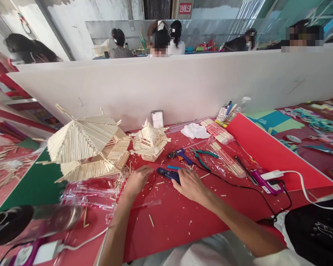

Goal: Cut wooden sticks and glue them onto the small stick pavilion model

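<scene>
My right hand (190, 183) is closed round a dark blue tool (166, 174) with a rounded black end, low over the red tabletop. What kind of tool it is I cannot make out. To its left, my left hand (138, 181) has its fingers drawn together; anything between the fingertips is too small to name. A small pavilion model of thin wooden sticks (150, 142) stands just beyond my left hand. Farther left is a larger stick model (83, 142) with a broad sloping roof. A blue glue gun (183, 155) and green-handled pliers (205, 157) lie past my right hand.
Packs of wooden sticks (218, 131) and white tissue (194, 130) lie at the back. A purple power strip (267, 182) with cords sits right, by a red board (274, 155). A dark-lidded bottle (36, 221) lies front left. A white partition (183, 85) stands behind; people sit beyond.
</scene>
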The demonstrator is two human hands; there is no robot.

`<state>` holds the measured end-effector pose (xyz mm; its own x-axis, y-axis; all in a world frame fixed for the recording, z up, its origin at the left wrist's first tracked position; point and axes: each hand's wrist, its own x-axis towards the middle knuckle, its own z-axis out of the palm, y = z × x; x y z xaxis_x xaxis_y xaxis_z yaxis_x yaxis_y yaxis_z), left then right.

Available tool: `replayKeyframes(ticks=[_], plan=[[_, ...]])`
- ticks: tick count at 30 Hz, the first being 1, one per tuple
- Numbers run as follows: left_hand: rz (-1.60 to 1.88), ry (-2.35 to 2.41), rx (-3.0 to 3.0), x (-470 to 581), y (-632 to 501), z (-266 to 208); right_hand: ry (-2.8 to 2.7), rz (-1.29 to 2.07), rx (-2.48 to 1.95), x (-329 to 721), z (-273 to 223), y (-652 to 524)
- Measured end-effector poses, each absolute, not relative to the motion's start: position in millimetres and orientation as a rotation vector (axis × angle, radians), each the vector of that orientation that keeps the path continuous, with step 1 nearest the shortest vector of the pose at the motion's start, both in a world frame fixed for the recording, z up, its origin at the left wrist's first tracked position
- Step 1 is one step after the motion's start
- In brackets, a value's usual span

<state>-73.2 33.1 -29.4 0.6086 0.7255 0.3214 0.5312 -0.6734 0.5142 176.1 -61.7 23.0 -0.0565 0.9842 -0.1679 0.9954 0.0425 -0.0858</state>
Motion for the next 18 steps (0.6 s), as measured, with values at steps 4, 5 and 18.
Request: replayKeyframes(ticks=[4,5,18], plan=[[0.694,1.036,2.580,-75.8,36.1,-32.4,2.202,-0.214,2.219,172.1,11.7,-74.3],[0.693,1.033,2.596,-76.0,36.6,-32.3,2.207,-0.199,2.228,171.1,8.6,-75.0],[0.964,1.076,2.172,-66.4,35.6,-29.6,2.397,-0.059,2.312,185.7,-5.6,-63.5]])
